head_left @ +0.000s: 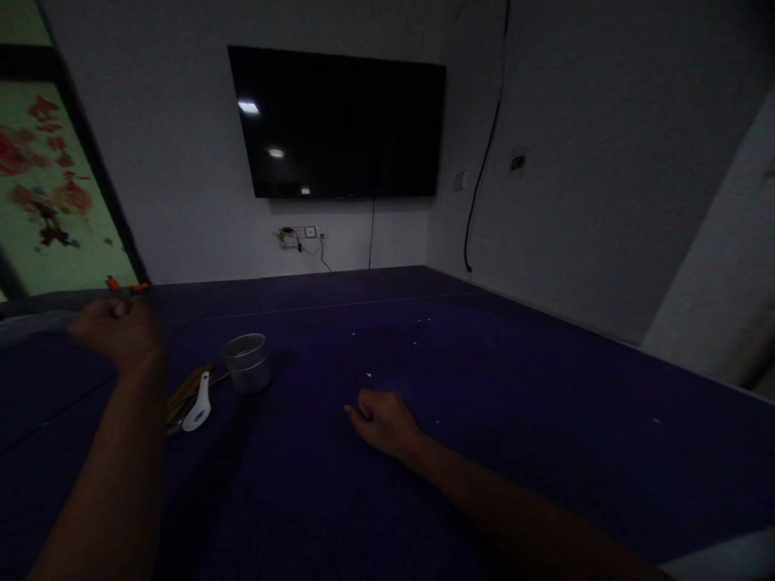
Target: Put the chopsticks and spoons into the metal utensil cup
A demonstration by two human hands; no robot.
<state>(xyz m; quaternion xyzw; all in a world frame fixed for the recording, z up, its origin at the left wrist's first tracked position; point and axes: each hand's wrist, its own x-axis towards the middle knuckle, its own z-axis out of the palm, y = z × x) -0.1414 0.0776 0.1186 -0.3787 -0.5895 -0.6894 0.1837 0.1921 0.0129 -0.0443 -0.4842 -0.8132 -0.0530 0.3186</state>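
Observation:
My left hand [121, 329] is raised at the left, fingers curled in; whether anything is inside is hidden. Just beyond it in the view shows a small orange object [138, 288], too dim to name. My right hand [384, 420] rests low on the dark blue surface [339, 500], fingers curled and thumb forward, with nothing visible in it. A small white scrap [369, 374] lies just ahead of it. Between my hands stands a grey metal cup [248, 367]. Beside the cup lie a white spoon [198, 407] and a bundle of thin brown sticks [189, 387].
Several tiny white bits are scattered across the blue surface ahead. A wall-mounted television [345, 125] hangs above sockets [310, 231] at the back. A black cable [488, 161] dangles along the right wall. Clear plastic [36, 323] lies at the far left.

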